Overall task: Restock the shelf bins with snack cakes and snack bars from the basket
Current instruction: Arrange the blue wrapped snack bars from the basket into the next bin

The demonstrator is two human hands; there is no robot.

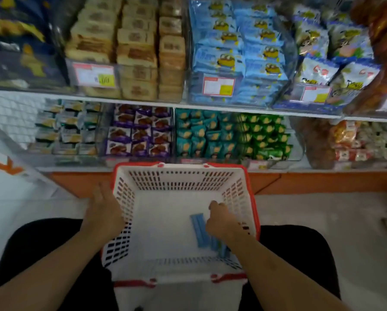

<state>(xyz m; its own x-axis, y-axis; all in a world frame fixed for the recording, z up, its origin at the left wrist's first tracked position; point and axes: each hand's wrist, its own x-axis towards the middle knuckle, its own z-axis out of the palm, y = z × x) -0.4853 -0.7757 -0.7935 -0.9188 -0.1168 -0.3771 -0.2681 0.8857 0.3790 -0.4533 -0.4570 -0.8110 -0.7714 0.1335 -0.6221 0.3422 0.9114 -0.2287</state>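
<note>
Right hand [221, 218] was inside the white basket [181, 173], fingers curled down at the blue snack bars [200, 230] lying on its floor; whether they grasped one could not be told. Left hand [104, 209] lay flat, fingers released, against the basket's left wall. Beyond, stocked shelf bins [141, 131].

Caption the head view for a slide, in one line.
Right hand reaches for blue snack bars in the white basket while the left hand rests on its side.
</note>
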